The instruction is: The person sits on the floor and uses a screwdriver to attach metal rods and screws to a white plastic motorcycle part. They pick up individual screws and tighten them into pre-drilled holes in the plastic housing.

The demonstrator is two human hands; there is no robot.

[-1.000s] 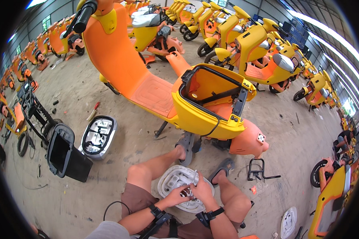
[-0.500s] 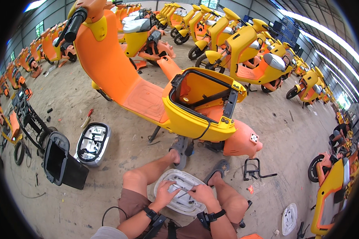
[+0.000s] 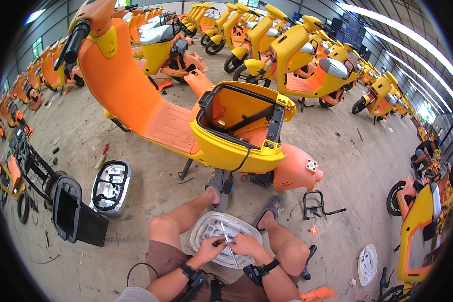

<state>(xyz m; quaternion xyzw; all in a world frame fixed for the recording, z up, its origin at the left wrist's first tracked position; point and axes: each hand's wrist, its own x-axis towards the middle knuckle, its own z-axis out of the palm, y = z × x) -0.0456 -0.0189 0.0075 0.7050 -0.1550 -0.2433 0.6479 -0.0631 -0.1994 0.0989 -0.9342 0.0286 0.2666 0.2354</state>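
A shallow white oval plastic shell [image 3: 202, 227] lies between my knees, its ribbed inner side facing up. Over it my left hand [image 3: 209, 250] and my right hand [image 3: 245, 245] meet, fingers closed. A thin silver rod [image 3: 224, 230] slants between them, one end pointing away from me, the other toward me. Both sets of fingertips pinch around its middle; their exact grip is too small to make out. Just beyond my feet stands an orange and yellow scooter [image 3: 173, 123] with its seat off and its black-rimmed compartment [image 3: 244, 118] open.
At the left lie a white seat with a black gasket [image 3: 110, 187], a black bin [image 3: 93, 226] and a red-handled tool [image 3: 102, 155]. A black metal bracket [image 3: 314, 206] and another white shell [image 3: 368, 264] are on the right. Rows of scooters [image 3: 307, 60] fill the back; a person crouches at far right.
The silver rod has swung from lying low and nearly crosswise to a steep slant between my hands. Both hands have shifted slightly, and the whole view has moved a little.
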